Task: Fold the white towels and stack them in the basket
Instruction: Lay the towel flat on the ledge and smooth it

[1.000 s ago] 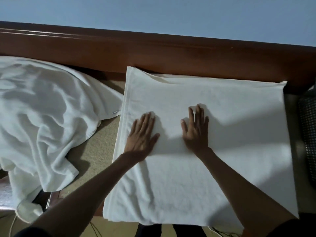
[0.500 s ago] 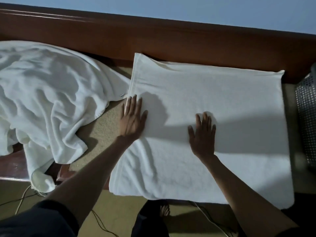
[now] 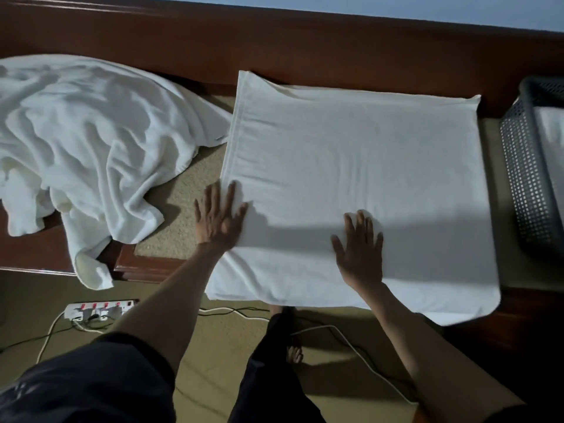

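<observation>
L hand [image 3: 219, 221] spread flat at left edge of folded towel [image 3: 366, 160], R hand [image 3: 360, 250] spread flat lower ctr, basket [image 3: 525, 184] far right, maybe w/ towel inside

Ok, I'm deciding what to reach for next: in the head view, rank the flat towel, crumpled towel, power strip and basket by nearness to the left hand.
1. Flat towel: the left hand rests on its left edge.
2. Crumpled towel: just left, on the bench.
3. Power strip: lower left, on the floor.
4. Basket: far right.
</observation>
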